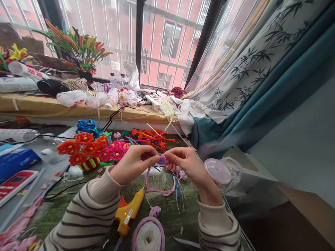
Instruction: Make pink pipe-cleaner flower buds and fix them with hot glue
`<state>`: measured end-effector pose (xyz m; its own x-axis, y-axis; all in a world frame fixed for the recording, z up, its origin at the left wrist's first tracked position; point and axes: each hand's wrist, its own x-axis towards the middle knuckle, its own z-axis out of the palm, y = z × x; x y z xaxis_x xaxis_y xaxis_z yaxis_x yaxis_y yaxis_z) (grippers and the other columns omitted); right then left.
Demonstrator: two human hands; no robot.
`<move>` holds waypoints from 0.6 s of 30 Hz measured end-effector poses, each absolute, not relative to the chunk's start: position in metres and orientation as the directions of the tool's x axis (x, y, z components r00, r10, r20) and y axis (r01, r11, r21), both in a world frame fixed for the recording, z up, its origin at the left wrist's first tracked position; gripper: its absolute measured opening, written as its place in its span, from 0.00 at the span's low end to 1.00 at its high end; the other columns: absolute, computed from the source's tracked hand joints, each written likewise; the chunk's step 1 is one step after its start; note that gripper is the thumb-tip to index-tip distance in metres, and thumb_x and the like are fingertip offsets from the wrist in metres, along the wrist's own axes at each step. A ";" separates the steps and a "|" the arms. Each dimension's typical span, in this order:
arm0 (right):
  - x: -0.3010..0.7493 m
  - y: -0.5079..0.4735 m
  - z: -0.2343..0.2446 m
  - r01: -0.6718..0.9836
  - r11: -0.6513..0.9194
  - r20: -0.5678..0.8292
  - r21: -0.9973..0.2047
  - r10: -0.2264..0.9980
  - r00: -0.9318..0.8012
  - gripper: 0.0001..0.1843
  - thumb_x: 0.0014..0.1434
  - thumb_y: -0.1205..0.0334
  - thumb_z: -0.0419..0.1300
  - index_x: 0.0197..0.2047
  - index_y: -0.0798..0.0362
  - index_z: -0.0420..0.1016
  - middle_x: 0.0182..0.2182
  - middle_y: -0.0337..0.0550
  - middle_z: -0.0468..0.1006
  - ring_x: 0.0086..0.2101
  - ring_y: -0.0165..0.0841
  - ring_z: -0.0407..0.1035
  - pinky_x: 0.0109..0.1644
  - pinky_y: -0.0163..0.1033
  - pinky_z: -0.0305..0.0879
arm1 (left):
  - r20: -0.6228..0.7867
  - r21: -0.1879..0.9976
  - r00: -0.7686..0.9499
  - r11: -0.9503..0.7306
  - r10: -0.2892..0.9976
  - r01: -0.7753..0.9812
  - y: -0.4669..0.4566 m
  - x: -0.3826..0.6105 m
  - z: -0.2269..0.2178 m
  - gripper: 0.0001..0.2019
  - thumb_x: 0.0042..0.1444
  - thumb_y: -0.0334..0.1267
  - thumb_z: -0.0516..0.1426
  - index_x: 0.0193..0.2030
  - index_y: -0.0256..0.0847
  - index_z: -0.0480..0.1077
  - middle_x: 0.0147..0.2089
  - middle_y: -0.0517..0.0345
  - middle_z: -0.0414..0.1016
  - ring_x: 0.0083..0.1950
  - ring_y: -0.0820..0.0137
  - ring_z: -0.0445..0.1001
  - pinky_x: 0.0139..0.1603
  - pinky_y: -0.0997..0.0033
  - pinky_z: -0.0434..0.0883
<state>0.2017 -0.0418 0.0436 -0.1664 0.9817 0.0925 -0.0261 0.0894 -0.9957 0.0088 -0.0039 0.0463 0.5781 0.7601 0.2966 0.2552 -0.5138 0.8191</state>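
Between my two hands is a small purple coil (162, 160) that looks like rolled chenille stem. The thumb and fingers of my left hand (134, 162) pinch it from the left. My right hand (184, 162) pinches its right side. Below the fingers a pink chenille stem (159, 191) hangs or lies in a loop; whether it joins the coil I cannot tell. Small pink-purple fuzzy flowers (182, 174) with thin stems lie beneath my right hand. A yellow glue gun (131, 211) rests on the table near my left forearm.
A purple-rimmed white roll (148, 237) and a blade (187, 243) lie at the front. Orange fuzzy flowers (86, 144) stand in a striped pot on the left. A clear plastic tub (218, 170) sits at the right edge. Bottles (72, 97) crowd the windowsill.
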 end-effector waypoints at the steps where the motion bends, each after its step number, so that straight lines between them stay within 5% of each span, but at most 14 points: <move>1: 0.201 -0.043 0.044 -0.017 0.083 0.085 -0.996 0.981 -0.172 0.21 0.45 0.46 0.72 0.29 0.58 0.80 0.20 0.39 0.76 0.20 0.25 0.66 0.24 0.31 0.62 | 0.297 0.819 0.582 -0.515 0.757 0.252 -0.004 0.009 0.045 0.17 0.56 0.48 0.58 0.29 0.34 0.74 0.24 0.59 0.71 0.26 0.74 0.67 0.25 0.79 0.66; 9: 0.200 -0.044 0.044 -0.102 -0.023 -0.009 -0.995 0.990 -0.144 0.19 0.41 0.50 0.75 0.28 0.57 0.79 0.21 0.40 0.79 0.21 0.30 0.74 0.27 0.35 0.71 | 0.195 0.940 0.569 -0.318 0.799 0.124 -0.007 0.012 0.049 0.16 0.56 0.48 0.60 0.31 0.34 0.75 0.21 0.59 0.73 0.21 0.74 0.71 0.19 0.80 0.65; 18: 0.200 -0.043 0.039 -0.285 0.024 0.069 -0.958 0.986 -0.150 0.18 0.44 0.54 0.75 0.30 0.57 0.75 0.27 0.41 0.82 0.27 0.33 0.78 0.37 0.38 0.77 | 0.202 0.977 0.485 -0.209 0.851 -0.041 -0.009 0.017 0.049 0.15 0.48 0.46 0.67 0.33 0.34 0.76 0.24 0.59 0.77 0.24 0.74 0.73 0.23 0.80 0.70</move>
<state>0.2000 -0.0431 0.0385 -0.1499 0.9863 0.0693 -0.2850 0.0240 -0.9582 0.0166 -0.0089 0.0491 0.4854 0.8506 0.2021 -0.0414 -0.2085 0.9771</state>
